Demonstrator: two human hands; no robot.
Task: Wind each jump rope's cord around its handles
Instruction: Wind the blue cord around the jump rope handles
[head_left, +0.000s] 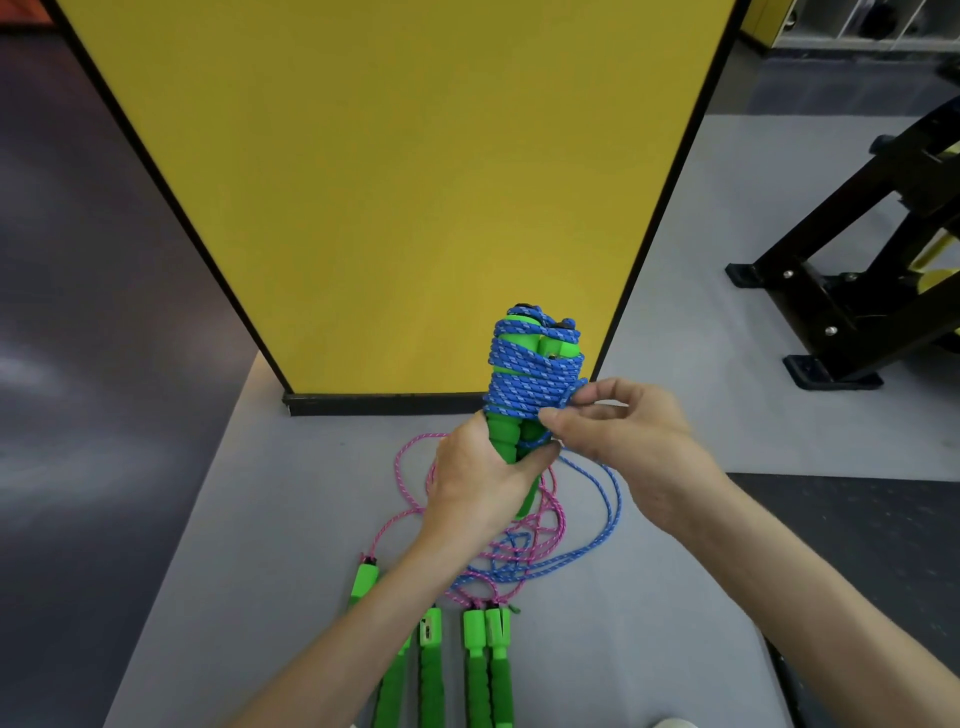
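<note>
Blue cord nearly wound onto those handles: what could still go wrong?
The loose blue tail hangs into the pink cord heaped on the floor, so it may snag or drag pink loops up. The right hand only pinches that tail; a slip could let the blue wraps on the green handles, gripped by the left hand, loosen.

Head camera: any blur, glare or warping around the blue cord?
Head view: the blue braided cord wound on the green foam handles is sharp, evenly lit; the yellow panel splays at its edges from lens distortion; the dark floor at left is smeared with a pale sheen.
</note>
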